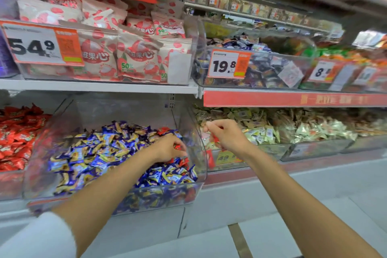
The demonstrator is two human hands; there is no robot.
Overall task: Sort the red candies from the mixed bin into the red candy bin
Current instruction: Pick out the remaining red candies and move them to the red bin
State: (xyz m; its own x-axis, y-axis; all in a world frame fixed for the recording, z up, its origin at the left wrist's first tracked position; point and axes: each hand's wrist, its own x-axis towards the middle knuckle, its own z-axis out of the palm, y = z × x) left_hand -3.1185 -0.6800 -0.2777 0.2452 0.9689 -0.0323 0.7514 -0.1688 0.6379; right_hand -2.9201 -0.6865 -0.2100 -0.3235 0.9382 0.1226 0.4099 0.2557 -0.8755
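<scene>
Candies [100, 153] in bin [125, 109] under shelf [98, 86]

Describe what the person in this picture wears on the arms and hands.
The left arm has a white sleeve ending above the bare forearm. The right arm shows no sleeve in view. The left hand and right hand wear no gloves, rings or watch.

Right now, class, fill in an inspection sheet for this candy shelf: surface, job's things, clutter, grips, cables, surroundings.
Surface: store shelving, clear bins in rows.
Job's things: mixed bin, mostly blue wrappers, a few red candies at its right; red candy bin to its left, well filled.
Clutter: price tags, snack bags above.
Grips: left hand in mixed bin, holding first red candy; right hand pinches second red candy.
Cables: nothing seen.
Surroundings: shop aisle, grey floor.
</scene>
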